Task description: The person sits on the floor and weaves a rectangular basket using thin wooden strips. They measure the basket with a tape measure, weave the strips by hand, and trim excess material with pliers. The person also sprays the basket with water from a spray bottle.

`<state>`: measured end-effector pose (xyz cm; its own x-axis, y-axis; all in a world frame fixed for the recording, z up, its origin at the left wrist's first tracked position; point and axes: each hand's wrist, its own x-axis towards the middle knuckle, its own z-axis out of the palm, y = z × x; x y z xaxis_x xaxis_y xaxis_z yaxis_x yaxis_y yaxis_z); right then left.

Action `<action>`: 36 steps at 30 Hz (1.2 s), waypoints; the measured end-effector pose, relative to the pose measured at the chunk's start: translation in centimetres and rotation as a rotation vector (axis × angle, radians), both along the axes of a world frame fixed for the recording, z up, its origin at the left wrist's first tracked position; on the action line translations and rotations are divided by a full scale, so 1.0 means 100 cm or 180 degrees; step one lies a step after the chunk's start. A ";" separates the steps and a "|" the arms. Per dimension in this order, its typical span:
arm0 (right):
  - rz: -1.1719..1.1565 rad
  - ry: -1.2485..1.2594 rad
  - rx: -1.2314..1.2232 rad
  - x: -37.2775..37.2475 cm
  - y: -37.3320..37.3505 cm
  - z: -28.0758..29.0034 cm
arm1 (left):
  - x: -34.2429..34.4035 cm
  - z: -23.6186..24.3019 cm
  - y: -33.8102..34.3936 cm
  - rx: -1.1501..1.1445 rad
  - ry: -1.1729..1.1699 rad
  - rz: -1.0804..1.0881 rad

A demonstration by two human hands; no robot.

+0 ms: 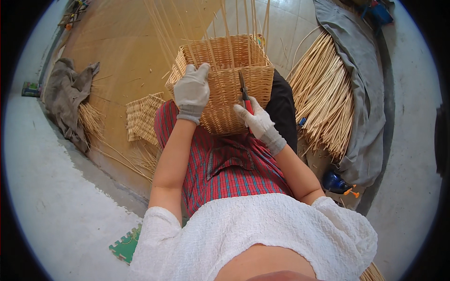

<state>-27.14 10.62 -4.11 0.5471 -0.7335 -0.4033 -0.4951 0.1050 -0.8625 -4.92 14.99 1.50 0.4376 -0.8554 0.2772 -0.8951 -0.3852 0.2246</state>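
A square wicker basket [225, 100] rests on my lap, its opening tilted away from me. Several long uncut stakes [229, 42] rise from its rim. My left hand [193, 89], in a white knit glove, is closed on the near rim at the left corner; its fingertips are partly hidden. Gloved the same way, my right hand [258, 122] grips a pair of red-handled pruning shears [244, 91] in front of the basket's near wall. The dark blades point up toward the rim, and from here I cannot tell whether they touch the weave.
On the right lies a large bundle of wicker rods [323, 93] under a grey cloth [361, 84], with a blue spray bottle [333, 182] nearby. Woven panels [143, 117] lie left of my knee. Farther left, a brown cloth [68, 100] partly covers more rods. A green foam mat [125, 246] sits lower left.
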 end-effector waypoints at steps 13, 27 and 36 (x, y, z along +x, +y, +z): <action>-0.0023 0.0289 -0.1147 -0.042 -0.027 0.044 | -0.016 -0.001 -0.030 -0.0140 -0.0231 -0.0284; 0.2315 0.2662 -0.5689 -0.019 -0.175 0.174 | -0.051 -0.018 -0.002 -0.0375 -0.0107 -0.0332; 0.2911 0.2983 -0.5889 0.016 -0.173 0.193 | -0.074 -0.025 -0.020 0.0201 0.0195 -0.0305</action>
